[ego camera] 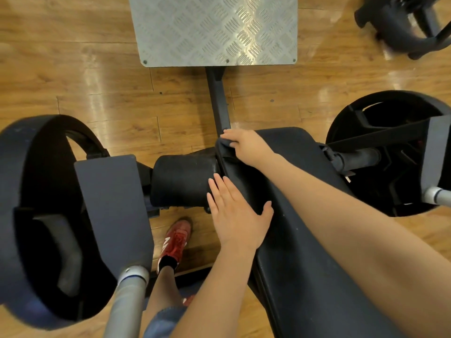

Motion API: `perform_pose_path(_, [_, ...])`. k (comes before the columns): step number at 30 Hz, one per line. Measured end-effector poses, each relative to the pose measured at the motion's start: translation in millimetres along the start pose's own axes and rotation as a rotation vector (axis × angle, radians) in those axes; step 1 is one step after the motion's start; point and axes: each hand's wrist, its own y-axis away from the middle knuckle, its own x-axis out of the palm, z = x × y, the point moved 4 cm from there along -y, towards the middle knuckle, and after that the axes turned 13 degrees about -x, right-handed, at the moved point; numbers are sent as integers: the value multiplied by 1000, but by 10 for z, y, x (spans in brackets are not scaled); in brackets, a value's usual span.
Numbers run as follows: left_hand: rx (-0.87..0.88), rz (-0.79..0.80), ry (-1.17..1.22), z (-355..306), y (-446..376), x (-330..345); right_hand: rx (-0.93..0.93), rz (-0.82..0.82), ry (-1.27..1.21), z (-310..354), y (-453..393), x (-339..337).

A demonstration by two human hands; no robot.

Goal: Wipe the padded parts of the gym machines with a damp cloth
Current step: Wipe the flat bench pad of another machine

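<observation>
Shining wooden floor point(102, 93) below; right hand point(246, 148) gripping cloth point(225, 143) on pad point(305, 203), left hand point(235, 215) resting flat, risking cloth snagging.

Warm, bright indoor light from overhead, and it bounces off the wooden floor point(109, 89) in pale streaks; glare flares across the checker-plate footplate point(214, 30) too. The black pads swallow detail. My wide lens bends the weight plates point(31, 215) at the edges, and the top right corner smears with motion blur
</observation>
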Motion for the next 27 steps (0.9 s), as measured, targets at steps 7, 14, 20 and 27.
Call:
perform_pose_path(7, [-47, -24, 71, 38, 11, 23, -200, 89, 67, 205, 499, 86])
perform_pose_path(14, [-41, -45, 99, 37, 1, 37, -275, 96, 75, 135, 646, 73])
perform_pose_path(20, [31, -45, 10, 14, -15, 26, -53, 19, 48, -139, 147, -23])
perform_pose_path(27, [97, -57, -34, -12, -41, 37, 179, -83, 110, -888, 330, -388])
